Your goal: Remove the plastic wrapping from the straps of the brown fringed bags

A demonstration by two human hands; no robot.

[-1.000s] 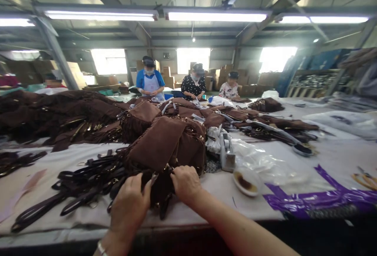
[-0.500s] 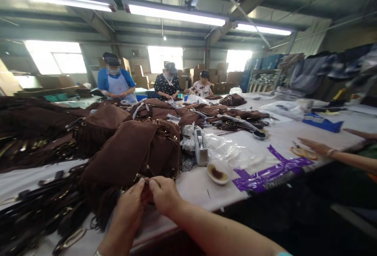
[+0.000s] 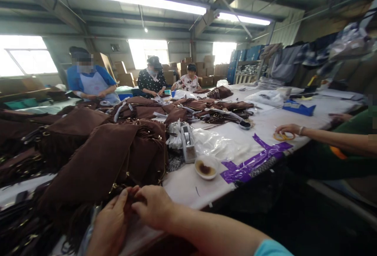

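Observation:
A dark brown fringed bag with gold zips and hardware lies in front of me on the table. At its near edge my left hand is closed, thumb against fingers, on a part of the bag beside the gold hardware. Close against it, my right hand pinches at the same spot; its fingertips are bent, and what lies between them is too small to make out. Dark straps with gold clasps are heaped to the left of my hands.
Right of the bag stand a tape dispenser and a white bowl of brown liquid. Purple tape runs along the table edge. A co-worker's hand is at yellow-handled scissors. More brown bags are piled behind; three people work across.
My view has swung right, so things sit further left. My hands stay together at the bag's near edge. The co-worker's hand at right has come onto the scissors.

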